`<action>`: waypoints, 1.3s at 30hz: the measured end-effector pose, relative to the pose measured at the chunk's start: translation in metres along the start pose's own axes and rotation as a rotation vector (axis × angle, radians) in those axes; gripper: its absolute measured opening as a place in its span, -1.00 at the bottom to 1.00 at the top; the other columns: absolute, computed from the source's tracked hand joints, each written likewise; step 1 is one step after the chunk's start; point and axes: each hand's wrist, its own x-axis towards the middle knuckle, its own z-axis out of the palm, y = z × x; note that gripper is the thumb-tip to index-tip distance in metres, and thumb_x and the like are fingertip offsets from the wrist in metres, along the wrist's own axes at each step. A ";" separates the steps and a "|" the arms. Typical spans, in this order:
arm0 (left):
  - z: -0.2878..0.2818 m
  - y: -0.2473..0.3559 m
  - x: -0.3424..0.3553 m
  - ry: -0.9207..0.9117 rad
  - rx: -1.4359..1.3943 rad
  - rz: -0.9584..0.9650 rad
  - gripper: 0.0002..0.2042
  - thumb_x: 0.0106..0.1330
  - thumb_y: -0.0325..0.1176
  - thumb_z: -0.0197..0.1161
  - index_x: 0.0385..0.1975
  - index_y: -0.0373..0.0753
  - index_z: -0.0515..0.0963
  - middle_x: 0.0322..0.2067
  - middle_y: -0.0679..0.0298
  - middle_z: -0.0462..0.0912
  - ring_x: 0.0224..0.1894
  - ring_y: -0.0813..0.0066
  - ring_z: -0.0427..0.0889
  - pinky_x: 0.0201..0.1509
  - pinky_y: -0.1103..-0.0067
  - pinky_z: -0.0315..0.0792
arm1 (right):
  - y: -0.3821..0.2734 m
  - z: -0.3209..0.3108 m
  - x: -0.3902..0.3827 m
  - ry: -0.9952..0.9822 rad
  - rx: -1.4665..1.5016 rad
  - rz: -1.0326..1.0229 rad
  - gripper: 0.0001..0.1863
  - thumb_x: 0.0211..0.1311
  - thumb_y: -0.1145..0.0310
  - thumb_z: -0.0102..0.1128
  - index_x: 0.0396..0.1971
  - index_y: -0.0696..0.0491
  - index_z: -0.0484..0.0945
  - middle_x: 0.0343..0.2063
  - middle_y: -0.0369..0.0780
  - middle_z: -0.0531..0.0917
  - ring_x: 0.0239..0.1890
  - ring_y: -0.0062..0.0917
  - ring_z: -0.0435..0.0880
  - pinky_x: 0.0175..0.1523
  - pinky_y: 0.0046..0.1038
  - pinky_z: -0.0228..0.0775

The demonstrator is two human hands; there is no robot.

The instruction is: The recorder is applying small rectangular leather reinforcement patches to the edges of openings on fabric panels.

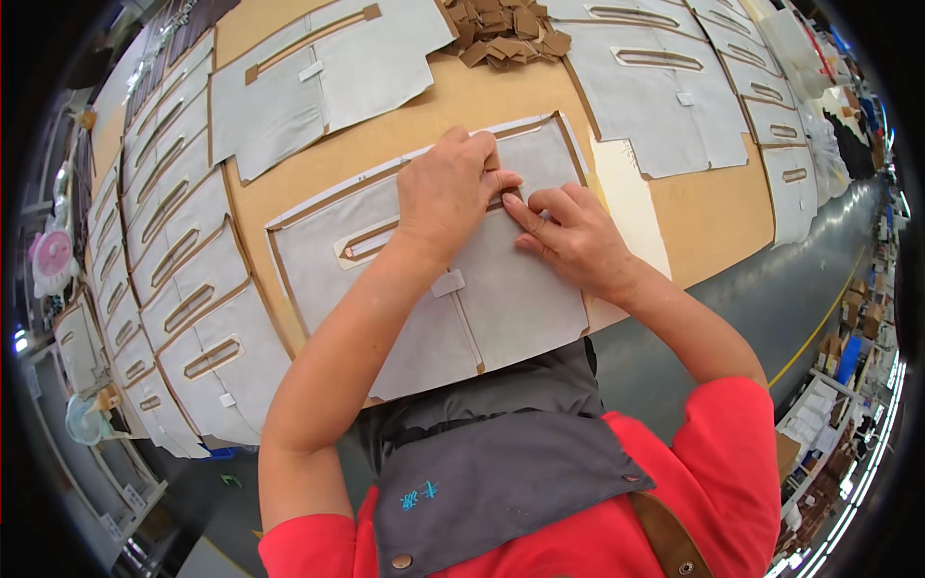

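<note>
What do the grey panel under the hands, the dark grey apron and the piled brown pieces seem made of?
Grey panel: possibly fabric, matte; soft-looking, unglossy surface. Dark grey apron: likely dull cloth, softly folded. Brown pieces: perhaps matte leather or card; flat, straight-cut.

Bare left hand (445, 188) hides part of brown-edged oblong slot (369, 241); small brown square pieces (506, 34) cut off at top edge.
</note>
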 end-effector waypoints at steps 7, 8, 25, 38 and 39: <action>-0.019 -0.008 -0.014 0.003 -0.651 -0.302 -0.73 0.34 -0.09 0.35 -0.37 -0.17 0.60 -0.39 0.35 0.62 -0.39 0.51 0.61 -0.41 0.52 0.42 | -0.007 -0.009 -0.013 0.139 0.222 0.077 -0.63 0.11 0.48 0.40 -0.03 0.04 0.68 -0.27 -0.25 0.53 -0.26 -0.44 0.54 -0.17 -0.45 0.44; -0.026 -0.010 -0.023 0.010 -0.634 -0.303 -0.73 0.34 -0.09 0.35 -0.37 -0.17 0.60 -0.39 0.35 0.62 -0.39 0.51 0.61 -0.41 0.52 0.42 | -0.014 -0.014 -0.013 0.172 0.336 0.190 -0.68 0.15 0.50 0.38 -0.05 0.06 0.69 -0.26 -0.24 0.55 -0.26 -0.46 0.56 -0.17 -0.49 0.45; -0.038 0.017 -0.148 0.000 -1.818 -0.629 -0.63 0.57 -0.17 0.00 0.23 -0.22 0.41 0.15 0.21 0.56 0.09 0.41 0.57 0.15 0.43 0.50 | -0.128 -0.001 0.006 0.127 0.622 0.208 -0.77 0.13 0.57 0.37 -0.21 0.15 0.56 -0.24 -0.20 0.59 -0.29 -0.47 0.66 -0.18 -0.47 0.55; -0.062 -0.015 -0.176 -0.135 -1.672 -0.699 -0.68 0.50 -0.14 0.15 0.03 -0.28 0.53 -0.30 0.37 0.59 -0.46 0.72 0.42 -0.47 0.73 0.29 | -0.113 -0.011 0.004 0.279 0.560 -0.062 -0.82 0.08 0.62 0.29 -0.30 0.13 0.55 -0.27 -0.22 0.63 -0.30 -0.39 0.66 -0.23 -0.40 0.54; -0.072 -0.007 -0.176 -0.176 -1.587 -0.765 -0.71 0.46 -0.16 0.22 -0.08 -0.27 0.56 -0.38 0.40 0.55 -0.54 0.76 0.29 -0.54 0.74 0.14 | -0.107 -0.010 0.006 0.281 0.478 -0.174 -0.81 0.06 0.61 0.28 -0.29 0.11 0.56 -0.24 -0.22 0.64 -0.28 -0.38 0.67 -0.22 -0.40 0.55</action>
